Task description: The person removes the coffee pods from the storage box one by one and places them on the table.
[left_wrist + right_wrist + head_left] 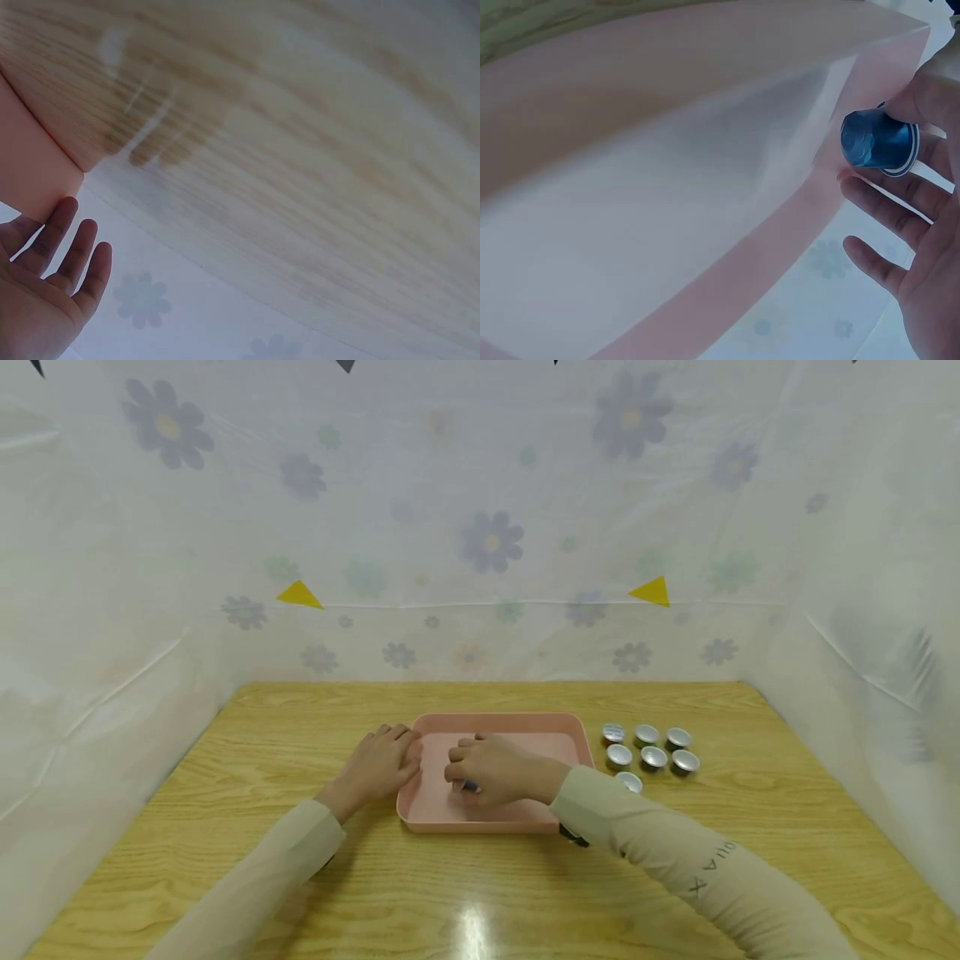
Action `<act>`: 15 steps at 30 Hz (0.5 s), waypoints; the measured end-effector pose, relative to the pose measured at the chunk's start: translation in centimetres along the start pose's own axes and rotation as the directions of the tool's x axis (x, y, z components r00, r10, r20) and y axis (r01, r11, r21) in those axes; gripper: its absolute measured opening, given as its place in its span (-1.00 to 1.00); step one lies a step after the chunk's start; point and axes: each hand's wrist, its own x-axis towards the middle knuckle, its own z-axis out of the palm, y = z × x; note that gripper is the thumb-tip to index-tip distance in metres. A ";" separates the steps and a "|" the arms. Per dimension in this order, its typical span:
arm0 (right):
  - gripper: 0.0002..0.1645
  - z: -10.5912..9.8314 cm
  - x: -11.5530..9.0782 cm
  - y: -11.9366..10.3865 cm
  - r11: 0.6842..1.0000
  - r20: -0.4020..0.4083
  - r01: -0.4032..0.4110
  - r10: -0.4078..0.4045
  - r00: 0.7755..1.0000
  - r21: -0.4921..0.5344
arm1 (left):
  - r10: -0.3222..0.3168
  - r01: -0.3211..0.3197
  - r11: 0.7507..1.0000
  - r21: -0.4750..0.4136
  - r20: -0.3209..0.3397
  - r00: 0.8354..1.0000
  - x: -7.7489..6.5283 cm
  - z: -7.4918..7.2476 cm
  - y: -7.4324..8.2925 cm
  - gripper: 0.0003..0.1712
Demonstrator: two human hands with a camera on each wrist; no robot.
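Observation:
In the head view my right hand [495,770] reaches over the pink tray [495,827]. It pinches a blue coffee capsule [877,140] between thumb and fingers; the right wrist view shows the capsule on its side, with its rim toward the palm. The other fingers of that hand spread loosely. My left hand [386,760] rests at the left rim of the tray. Its fingertips touch the tray wall in the left wrist view, the fingers lightly bent and apart.
Right of the tray, several coffee capsules [654,757] stand on the wooden table [480,893], silver lids up. A flower-patterned white curtain [420,510] encloses the table at the back and both sides, with yellow triangles [301,595] on the back one.

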 end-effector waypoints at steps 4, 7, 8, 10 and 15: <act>-0.82 -0.1 -0.8 0.4 1.000 -0.008 -0.024 0.024 1.000 -0.012 | -0.006 0.006 1.000 -0.003 0.004 1.000 0.0 0.0 0.0 -0.57; -0.82 0.1 -1.4 0.6 0.999 -0.026 -0.033 0.032 0.999 -0.025 | -0.004 0.004 1.000 -0.003 0.000 1.000 0.0 -0.1 0.1 -0.57; -0.83 0.1 -1.7 0.7 0.999 -0.035 -0.032 0.032 0.999 -0.020 | -0.002 0.002 1.000 -0.004 -0.001 1.000 0.0 -0.1 0.1 -0.57; -0.85 0.1 -2.1 0.8 0.999 -0.058 -0.034 0.033 0.998 -0.008 | 0.001 -0.001 1.000 -0.005 -0.004 1.000 0.0 -0.1 0.1 -0.57; -0.85 0.1 -3.2 1.2 0.999 -0.096 -0.040 0.043 0.994 0.029 | -0.002 0.002 1.000 -0.016 0.007 1.000 0.0 0.0 0.1 -0.56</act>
